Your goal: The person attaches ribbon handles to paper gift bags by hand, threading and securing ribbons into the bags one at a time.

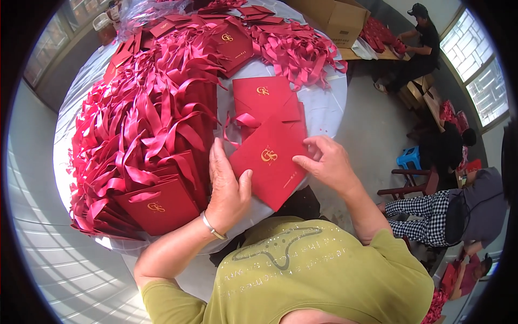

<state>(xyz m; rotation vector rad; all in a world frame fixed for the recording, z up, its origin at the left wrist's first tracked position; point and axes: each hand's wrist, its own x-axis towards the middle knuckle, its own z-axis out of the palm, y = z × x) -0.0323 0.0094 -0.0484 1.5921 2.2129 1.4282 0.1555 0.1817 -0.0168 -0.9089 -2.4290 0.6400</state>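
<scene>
A red paper gift bag with a gold emblem lies slanted in front of me at the table's near edge. My right hand grips its right side, thumb on the front face and fingers curled by the edge. Along the bag's left edge stands my left hand, fingers stretched out and thumb apart, with a bangle on the wrist. Beneath and beyond the slanted bag is another red bag, flat on the table. A pink ribbon loops out beside them.
Packed rows of red bags with pink ribbon handles fill the left of the white-covered table. More ribbons heap at the far right. Beyond are a cardboard box, a blue stool and several people at work on the right.
</scene>
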